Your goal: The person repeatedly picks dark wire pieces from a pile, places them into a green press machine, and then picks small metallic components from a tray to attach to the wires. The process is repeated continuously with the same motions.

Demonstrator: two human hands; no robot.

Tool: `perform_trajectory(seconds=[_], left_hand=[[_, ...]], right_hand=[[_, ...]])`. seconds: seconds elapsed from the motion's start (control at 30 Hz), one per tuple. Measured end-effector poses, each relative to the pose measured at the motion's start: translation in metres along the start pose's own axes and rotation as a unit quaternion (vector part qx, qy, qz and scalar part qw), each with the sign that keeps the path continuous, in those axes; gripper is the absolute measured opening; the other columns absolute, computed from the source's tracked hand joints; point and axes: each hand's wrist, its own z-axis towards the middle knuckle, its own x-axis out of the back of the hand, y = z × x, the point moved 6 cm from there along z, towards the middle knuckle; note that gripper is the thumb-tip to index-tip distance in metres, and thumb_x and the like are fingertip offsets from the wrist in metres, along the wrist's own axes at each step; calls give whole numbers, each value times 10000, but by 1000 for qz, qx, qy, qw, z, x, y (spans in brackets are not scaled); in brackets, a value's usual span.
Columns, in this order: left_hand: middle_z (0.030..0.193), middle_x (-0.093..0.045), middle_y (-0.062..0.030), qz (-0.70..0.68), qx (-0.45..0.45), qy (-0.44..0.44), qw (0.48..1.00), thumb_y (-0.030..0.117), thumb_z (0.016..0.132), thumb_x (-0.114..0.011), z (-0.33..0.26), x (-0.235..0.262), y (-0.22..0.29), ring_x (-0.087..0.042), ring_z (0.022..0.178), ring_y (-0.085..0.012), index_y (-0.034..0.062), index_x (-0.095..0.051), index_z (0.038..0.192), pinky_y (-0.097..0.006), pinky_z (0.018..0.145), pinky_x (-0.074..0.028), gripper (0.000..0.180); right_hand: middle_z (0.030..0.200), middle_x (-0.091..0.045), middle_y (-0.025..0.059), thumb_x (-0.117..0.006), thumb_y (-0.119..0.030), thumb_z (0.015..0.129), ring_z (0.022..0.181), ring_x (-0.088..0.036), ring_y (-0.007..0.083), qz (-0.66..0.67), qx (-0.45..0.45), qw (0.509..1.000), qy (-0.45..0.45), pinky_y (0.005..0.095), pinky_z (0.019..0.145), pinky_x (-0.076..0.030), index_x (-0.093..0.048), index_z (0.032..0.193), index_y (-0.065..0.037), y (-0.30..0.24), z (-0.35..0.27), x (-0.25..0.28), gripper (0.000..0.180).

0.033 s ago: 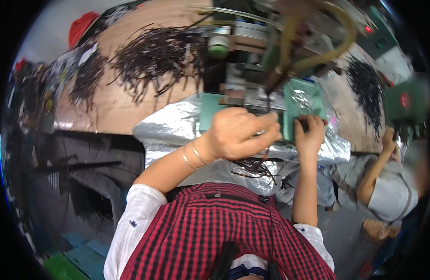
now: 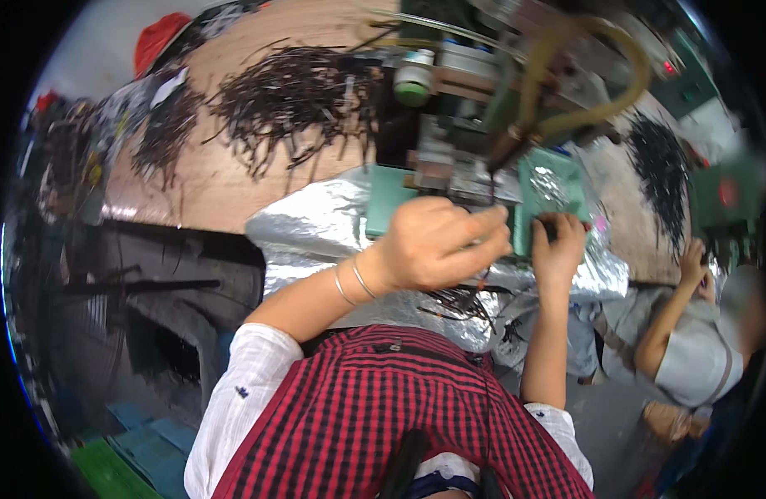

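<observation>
My left hand (image 2: 441, 244) is closed in a pinch in front of the bench machine (image 2: 474, 176), below its dark pointed tool (image 2: 501, 154). A thin dark wire seems to run down from its fingertips, mostly hidden by the hand. Under that hand, a loose bunch of dark wires (image 2: 462, 306) with some orange parts lies on silver foil. My right hand (image 2: 559, 248) rests at the front edge of the machine's green base (image 2: 525, 191), thumb and fingers curled together. Whatever they grip is too small and shaded to name.
A large heap of dark wires (image 2: 287, 104) covers the table's (image 2: 220, 200) back left, with a smaller bunch (image 2: 162, 137) beyond it. More wires (image 2: 656, 170) lie at right. A green-and-white bottle (image 2: 413, 79) stands by the machine. A co-worker (image 2: 691, 349) sits at far right.
The whole scene has shifted slightly rightward in the picture. Both hands keep nearly the same pose and place at the machine.
</observation>
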Motion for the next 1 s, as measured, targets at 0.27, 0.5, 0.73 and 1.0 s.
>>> perform_trajectory(seconds=[0.27, 0.5, 0.73, 1.0], left_hand=[[1093, -725, -108, 272, 285, -27, 919, 110, 849, -752, -32, 120, -60, -665, 812, -284, 68, -749, 984, -371, 760, -548, 142], [1000, -666, -153, 462, 419, -279, 730, 110, 751, -727, -147, 81, -162, -632, 976, -333, -8, -749, 814, -460, 828, -531, 135], [948, -719, -167, 442, 394, -384, 708, 78, 772, -691, -145, 90, -182, -704, 922, -346, 11, -761, 854, -438, 784, -575, 127], [899, -732, -225, 361, 454, -378, 722, 45, 778, -690, -121, 132, -156, -708, 879, -430, 32, -692, 1005, -525, 733, -554, 227]], right_hand=[[912, -736, 107, -662, -5, 944, 853, -709, 203, 156, -136, 976, 74, 312, 824, -532, -687, 1029, 19, 14, -12, 13, 92], [977, -760, 117, -737, -43, 906, 914, -715, 223, 181, -102, 975, 81, 319, 900, -524, -771, 1027, 4, -18, 8, 8, 134], [1059, -759, 111, -713, -37, 931, 962, -705, 200, 150, -155, 968, 130, 321, 909, -533, -768, 1102, 2, 42, -32, 28, 184], [1017, -762, 118, -697, 43, 888, 968, -701, 243, 249, 15, 965, 86, 336, 925, -509, -764, 1028, 8, -65, 19, 47, 160]])
